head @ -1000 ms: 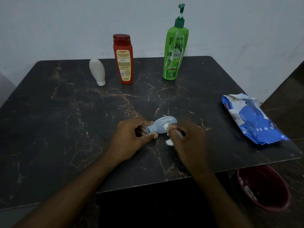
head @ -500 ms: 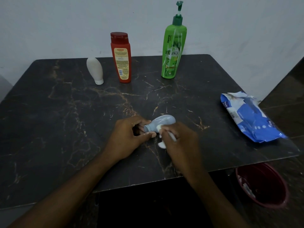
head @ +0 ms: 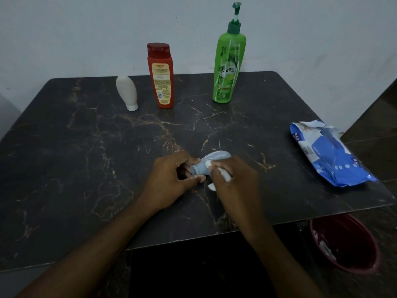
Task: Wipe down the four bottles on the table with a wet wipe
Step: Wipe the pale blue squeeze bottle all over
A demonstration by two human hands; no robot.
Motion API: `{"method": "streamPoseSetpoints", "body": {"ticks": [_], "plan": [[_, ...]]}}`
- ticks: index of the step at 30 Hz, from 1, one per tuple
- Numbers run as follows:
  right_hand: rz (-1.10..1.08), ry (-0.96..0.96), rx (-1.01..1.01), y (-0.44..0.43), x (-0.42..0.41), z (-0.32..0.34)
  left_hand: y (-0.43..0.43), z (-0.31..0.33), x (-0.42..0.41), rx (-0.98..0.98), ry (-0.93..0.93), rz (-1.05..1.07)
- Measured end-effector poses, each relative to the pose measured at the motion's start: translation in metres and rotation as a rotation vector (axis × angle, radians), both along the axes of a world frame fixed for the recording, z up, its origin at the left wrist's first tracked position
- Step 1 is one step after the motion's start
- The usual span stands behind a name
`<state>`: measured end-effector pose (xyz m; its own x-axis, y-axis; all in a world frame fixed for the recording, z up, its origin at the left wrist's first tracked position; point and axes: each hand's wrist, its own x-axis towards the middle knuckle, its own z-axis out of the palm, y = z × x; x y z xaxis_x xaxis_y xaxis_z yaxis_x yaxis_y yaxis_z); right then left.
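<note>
Head view: blue bottle (head: 212, 162) lies on its side at 6 o'clock on table (head: 86, 158). Left hand (head: 171, 179) pinches cap end; right hand (head: 234, 181) pinches wipe (head: 225, 176) against body. White bottle (head: 127, 92), red bottle (head: 161, 76), green bottle (head: 227, 67) stand at 12; pack (head: 328, 153) at 3.

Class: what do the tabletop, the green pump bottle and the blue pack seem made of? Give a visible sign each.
Tabletop: probably polished marble or a marble-look laminate, dark with tan veins. Green pump bottle: glossy plastic, streaky highlights. Blue pack: thin plastic film, crinkled and shiny.
</note>
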<state>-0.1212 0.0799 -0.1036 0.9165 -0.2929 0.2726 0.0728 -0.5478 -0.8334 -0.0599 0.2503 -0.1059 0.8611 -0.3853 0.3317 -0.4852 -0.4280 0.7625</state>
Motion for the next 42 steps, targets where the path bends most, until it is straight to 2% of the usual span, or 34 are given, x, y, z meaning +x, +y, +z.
{"method": "streamPoseSetpoints", "body": {"ticks": [5,11,14,19,24,27,34,36,39,42], "plan": [[-0.012,-0.004,-0.051,-0.002,0.004,-0.002,0.001,-0.001,0.0,0.029,-0.049,-0.018],[-0.177,0.029,-0.078,-0.038,0.02,0.0,0.001,-0.001,0.0,0.068,-0.088,-0.027],[-0.138,0.051,-0.129,-0.012,0.01,0.003,0.002,-0.001,-0.001,0.091,-0.086,-0.017],[0.047,-0.071,-0.145,0.017,-0.006,0.004,0.002,-0.001,-0.002,0.108,-0.103,-0.044],[-0.159,0.002,-0.178,-0.029,0.019,-0.002,0.001,0.0,-0.002,0.111,-0.125,-0.029],[-0.178,0.019,-0.171,-0.035,0.024,-0.004,0.001,0.0,-0.002,0.118,-0.126,-0.025],[0.08,-0.084,-0.116,0.005,-0.001,-0.001,0.001,0.001,-0.005,0.14,-0.142,-0.034],[0.031,-0.066,-0.115,-0.006,0.004,-0.002,0.002,0.001,-0.005,0.143,-0.148,-0.035],[-0.108,0.014,-0.216,-0.031,0.018,-0.003,0.002,0.0,-0.004,0.153,-0.161,-0.04],[-0.132,0.063,-0.192,-0.031,0.02,-0.003,0.002,0.0,-0.004,0.161,-0.167,-0.034]]}}
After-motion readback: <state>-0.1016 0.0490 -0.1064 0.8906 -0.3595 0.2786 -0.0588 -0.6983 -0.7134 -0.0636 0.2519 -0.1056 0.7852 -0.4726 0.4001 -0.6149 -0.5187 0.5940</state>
